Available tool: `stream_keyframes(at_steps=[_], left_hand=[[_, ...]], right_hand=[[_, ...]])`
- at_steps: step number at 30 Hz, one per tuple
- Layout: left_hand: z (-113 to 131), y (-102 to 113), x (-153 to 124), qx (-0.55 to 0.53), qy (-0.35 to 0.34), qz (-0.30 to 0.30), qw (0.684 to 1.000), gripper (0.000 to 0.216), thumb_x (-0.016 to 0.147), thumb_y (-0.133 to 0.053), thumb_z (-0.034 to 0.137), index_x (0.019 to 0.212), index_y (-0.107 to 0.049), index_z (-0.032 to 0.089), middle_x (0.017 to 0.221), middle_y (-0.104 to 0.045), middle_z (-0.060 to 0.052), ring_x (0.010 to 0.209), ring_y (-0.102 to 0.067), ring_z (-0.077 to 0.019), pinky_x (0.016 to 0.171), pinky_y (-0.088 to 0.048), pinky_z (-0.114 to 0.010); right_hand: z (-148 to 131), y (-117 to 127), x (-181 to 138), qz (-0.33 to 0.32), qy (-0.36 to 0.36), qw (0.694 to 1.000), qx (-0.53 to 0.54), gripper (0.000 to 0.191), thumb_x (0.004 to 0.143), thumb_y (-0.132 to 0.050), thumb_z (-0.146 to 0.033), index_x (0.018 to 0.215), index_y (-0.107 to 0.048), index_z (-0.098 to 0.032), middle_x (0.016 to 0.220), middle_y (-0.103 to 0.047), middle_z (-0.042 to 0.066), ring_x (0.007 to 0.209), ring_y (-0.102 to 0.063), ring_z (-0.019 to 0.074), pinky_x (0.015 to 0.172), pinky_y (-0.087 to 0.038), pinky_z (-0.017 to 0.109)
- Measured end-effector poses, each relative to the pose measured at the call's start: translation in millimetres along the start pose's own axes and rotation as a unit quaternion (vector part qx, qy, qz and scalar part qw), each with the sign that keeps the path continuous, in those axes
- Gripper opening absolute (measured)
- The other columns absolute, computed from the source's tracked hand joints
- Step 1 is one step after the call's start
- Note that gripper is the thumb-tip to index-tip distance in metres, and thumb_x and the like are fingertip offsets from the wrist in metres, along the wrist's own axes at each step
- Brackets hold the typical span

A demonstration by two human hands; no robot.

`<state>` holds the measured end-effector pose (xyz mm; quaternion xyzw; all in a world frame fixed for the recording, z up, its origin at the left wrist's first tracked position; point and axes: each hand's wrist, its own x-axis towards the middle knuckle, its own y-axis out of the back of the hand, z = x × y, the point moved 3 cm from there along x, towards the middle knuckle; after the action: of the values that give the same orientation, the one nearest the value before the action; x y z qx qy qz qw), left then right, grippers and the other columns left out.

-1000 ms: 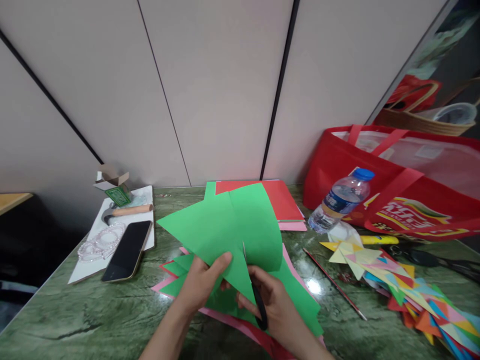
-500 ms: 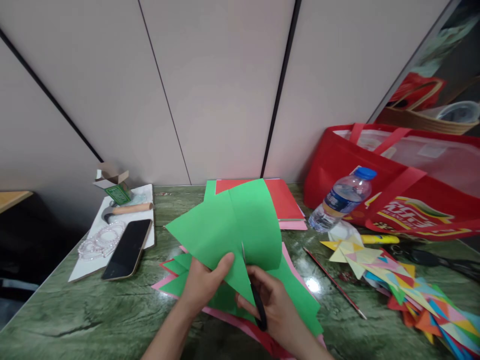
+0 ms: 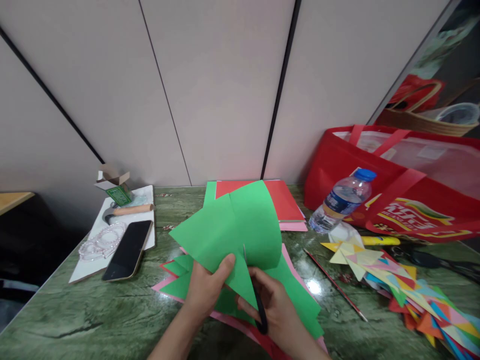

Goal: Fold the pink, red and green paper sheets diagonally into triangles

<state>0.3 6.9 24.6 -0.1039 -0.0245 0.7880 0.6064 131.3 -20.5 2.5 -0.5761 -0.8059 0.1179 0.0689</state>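
Note:
A sheet of green paper is pinched in my left hand, thumb on top and fingers hidden beneath. My right hand is closed around the black handle of a pair of scissors. The blades stand within a slit in the green sheet, along a crease line; most of the metal is hidden by the paper. Right of the slit the sheet curls downward. Below my hands lie layered sheets of pink paper and green paper with pointed edges.
At the back lies a stack of red paper. A water bottle leans by a red bag. A pencil and folded colored paper pieces lie right. Left are a phone, a sickle and a small box.
The green sheet's left tip and my left hand have shifted slightly right. The scissors remain in the slit, with little other movement.

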Motion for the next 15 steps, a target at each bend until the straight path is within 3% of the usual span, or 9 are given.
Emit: stream_keyframes(at_steps=[3, 6, 11, 15], left_hand=[[4, -5, -2, -0.033, 0.050, -0.005, 0.998, 0.044, 0.050, -0.081, 0.042, 0.078, -0.060, 0.015, 0.060, -0.062, 0.001, 0.062, -0.061, -0.0152, 0.060, -0.053, -0.024], [8, -9, -3, -0.055, 0.073, -0.005, 0.996, 0.047, 0.046, -0.082, 0.043, 0.076, -0.058, 0.016, 0.053, -0.057, 0.005, 0.051, -0.055, -0.0118, 0.054, -0.052, -0.023], [2, -4, -2, -0.008, 0.020, 0.000, 1.000, 0.039, 0.056, -0.078, 0.042, 0.079, -0.061, 0.015, 0.058, -0.060, 0.003, 0.049, -0.054, -0.0107, 0.054, -0.051, -0.023], [-5, 1, 0, 0.028, -0.007, -0.007, 1.000, 0.035, 0.061, -0.075, 0.043, 0.077, -0.063, 0.015, 0.057, -0.061, 0.001, 0.052, -0.057, -0.0132, 0.054, -0.050, -0.024]], right_hand=[[1, 0, 1, -0.003, 0.006, 1.000, 0.005, 0.032, 0.066, -0.077, -0.025, 0.092, -0.059, -0.020, 0.091, -0.068, 0.004, 0.087, -0.064, 0.0179, 0.074, -0.049, 0.026], [2, 0, 2, -0.007, 0.012, 1.000, 0.004, 0.032, 0.066, -0.078, -0.025, 0.091, -0.058, -0.020, 0.091, -0.068, 0.003, 0.085, -0.064, 0.0174, 0.075, -0.049, 0.026], [4, 0, 2, 0.001, 0.013, 1.000, 0.000, 0.031, 0.069, -0.075, -0.030, 0.094, -0.059, -0.019, 0.092, -0.068, 0.005, 0.087, -0.063, 0.0178, 0.076, -0.048, 0.027], [3, 0, 1, 0.005, 0.010, 1.000, 0.001, 0.031, 0.069, -0.074, -0.031, 0.094, -0.059, -0.019, 0.090, -0.068, 0.004, 0.076, -0.061, 0.0142, 0.070, -0.048, 0.024]])
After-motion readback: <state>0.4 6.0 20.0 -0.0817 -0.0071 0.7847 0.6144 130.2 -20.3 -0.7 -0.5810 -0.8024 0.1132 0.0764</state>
